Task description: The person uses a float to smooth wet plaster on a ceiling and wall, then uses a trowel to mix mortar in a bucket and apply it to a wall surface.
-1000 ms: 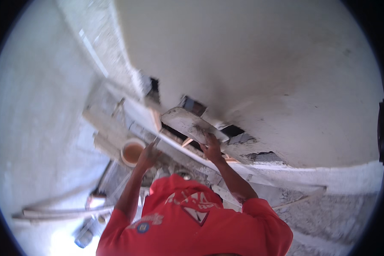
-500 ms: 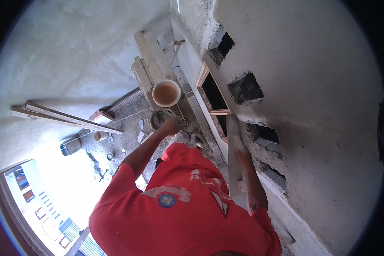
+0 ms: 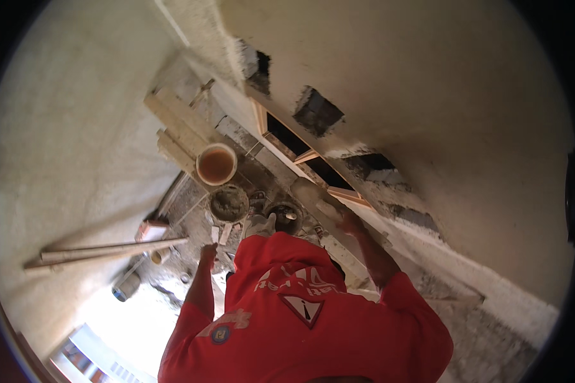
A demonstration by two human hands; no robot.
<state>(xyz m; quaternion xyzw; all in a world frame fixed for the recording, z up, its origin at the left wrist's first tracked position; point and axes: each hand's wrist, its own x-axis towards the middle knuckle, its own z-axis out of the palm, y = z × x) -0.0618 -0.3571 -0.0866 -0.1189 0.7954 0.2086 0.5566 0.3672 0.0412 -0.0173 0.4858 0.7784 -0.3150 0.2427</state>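
In my right hand (image 3: 350,223) is a long grey plastering float (image 3: 311,193), gripped by its handle. Its blade lies in front of the low wooden window frame (image 3: 305,156); whether it touches the wall I cannot tell. My left hand (image 3: 209,251) hangs low to the left, its fingers curled, and anything inside them is hidden. Beyond it stand a pail (image 3: 229,186) of grey mortar and a white bucket (image 3: 199,167) of brownish water. Another dark bucket (image 3: 299,220) sits close in front of me, with a small pale thing in it.
Planks (image 3: 172,118) lie in the far corner. Two long timbers (image 3: 108,252) lean by the left wall, near a bucket on its side (image 3: 127,286). Broken brick pieces (image 3: 225,233) litter the floor. The right wall has several rough holes (image 3: 317,113).
My left hand has drawn back from the mortar pail toward the lower left. My right hand still holds the float, which is now angled to the upper left. The view has turned.
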